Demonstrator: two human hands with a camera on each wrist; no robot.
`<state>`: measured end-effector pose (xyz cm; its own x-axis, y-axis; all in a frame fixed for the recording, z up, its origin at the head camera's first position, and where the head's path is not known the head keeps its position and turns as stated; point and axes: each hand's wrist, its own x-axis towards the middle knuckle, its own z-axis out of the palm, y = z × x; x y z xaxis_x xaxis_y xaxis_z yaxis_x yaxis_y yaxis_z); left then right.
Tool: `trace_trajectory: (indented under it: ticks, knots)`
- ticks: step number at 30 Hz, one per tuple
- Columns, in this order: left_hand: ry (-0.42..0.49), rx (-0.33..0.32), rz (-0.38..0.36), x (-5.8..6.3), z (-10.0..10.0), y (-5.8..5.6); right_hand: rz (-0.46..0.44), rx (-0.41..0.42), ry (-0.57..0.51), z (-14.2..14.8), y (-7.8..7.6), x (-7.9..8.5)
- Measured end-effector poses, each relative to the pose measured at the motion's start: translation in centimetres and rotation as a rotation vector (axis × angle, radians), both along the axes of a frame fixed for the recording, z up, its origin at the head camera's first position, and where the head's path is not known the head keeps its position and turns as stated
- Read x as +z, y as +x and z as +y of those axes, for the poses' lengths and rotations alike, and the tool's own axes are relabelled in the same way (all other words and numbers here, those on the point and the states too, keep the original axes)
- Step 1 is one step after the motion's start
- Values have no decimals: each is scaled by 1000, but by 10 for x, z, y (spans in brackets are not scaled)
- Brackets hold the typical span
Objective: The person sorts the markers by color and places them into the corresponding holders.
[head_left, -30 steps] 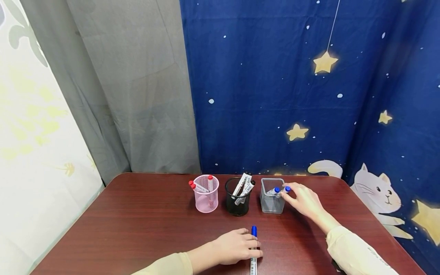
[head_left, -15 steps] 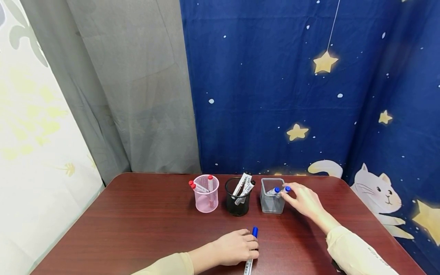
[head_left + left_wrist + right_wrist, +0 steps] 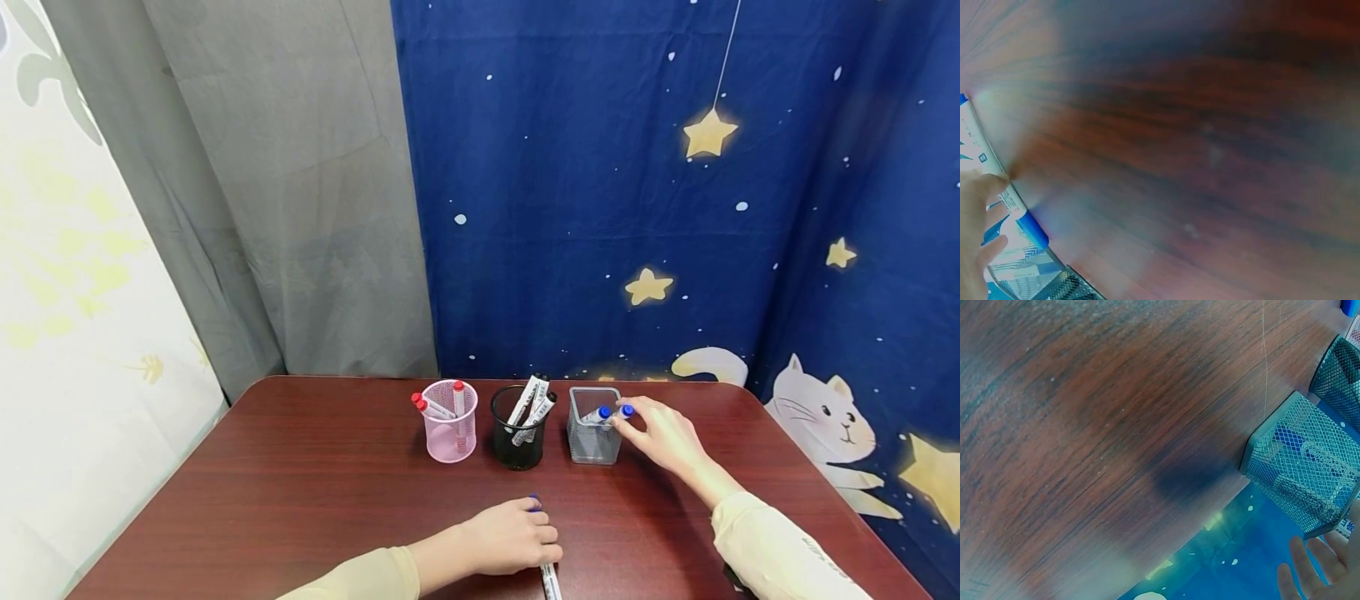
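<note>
My left hand (image 3: 513, 537) holds a blue-capped whiteboard marker (image 3: 551, 582) over the front middle of the table, thumb and fingers across its white barrel. Most of the barrel is hidden by the fingers in the head view; the left wrist view shows the blue cap (image 3: 1034, 231) pointing toward the mesh holders. My right hand (image 3: 663, 433) grips the right rim of a grey square mesh pen holder (image 3: 594, 450), thumb in front and fingers behind. Two blue-capped markers (image 3: 597, 416) lean inside it, one cap between thumb and forefinger. The right wrist view shows several fingers (image 3: 1302, 567) beyond the rim.
Left of the grey holder stand a round black mesh pen holder (image 3: 517, 450) with black-capped markers (image 3: 528, 404) and a pink one (image 3: 450, 446) with red-capped markers (image 3: 459, 400). The dark red table (image 3: 315, 475) ends at curtains (image 3: 555, 208) behind the row.
The marker in my left hand has turned: its cap swung slightly right, then left behind the forefinger, while its lower end swung left, then right. My right hand has stayed put.
</note>
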<state>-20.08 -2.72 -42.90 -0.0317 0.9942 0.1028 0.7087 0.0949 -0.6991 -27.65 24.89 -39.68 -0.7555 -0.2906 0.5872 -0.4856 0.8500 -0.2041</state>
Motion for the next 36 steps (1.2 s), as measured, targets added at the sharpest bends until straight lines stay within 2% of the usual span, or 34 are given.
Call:
trace_trajectory:
  ticks: [13, 23, 31, 36]
  knots:
    - [54, -17, -9, 5, -5, 2, -14, -7, -4, 0, 0, -1]
    - [197, -41, -154, 19, -11, 6, -9, -12, -7, 0, 1, -1]
    - [235, -57, -217, 27, -17, 11, 1, -9, -1, -1, 1, 0]
    - [268, -73, -326, 29, -17, 15, 5, -10, -3, -1, 1, -1]
